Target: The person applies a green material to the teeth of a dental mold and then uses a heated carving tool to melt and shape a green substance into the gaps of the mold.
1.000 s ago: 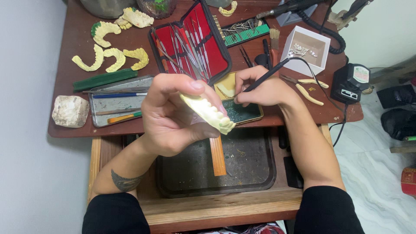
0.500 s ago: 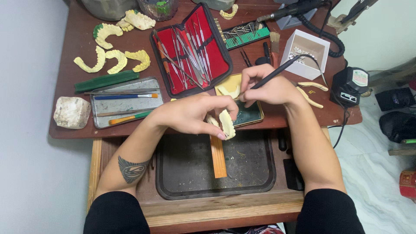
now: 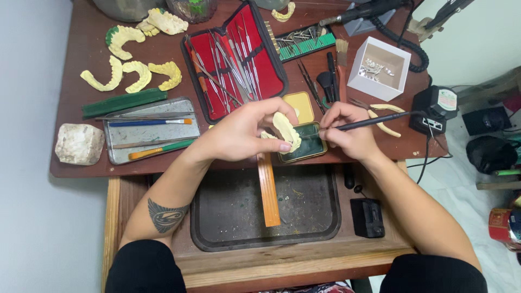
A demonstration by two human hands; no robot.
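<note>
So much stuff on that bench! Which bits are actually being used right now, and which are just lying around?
In use:
- left hand holding a pale yellow tooth cast
- right hand holding a thin dark tool
- small green-filled tin just beneath

Lying about:
- red instrument case
- spare casts
- metal tray of brushes
- white box
- whitish stone lump

Even, soft light from above; moderately bright. Faint shadows under both forearms. Mild sheen on the metal tray (image 3: 146, 133). Sharp centre, slight softness at edges.
</note>
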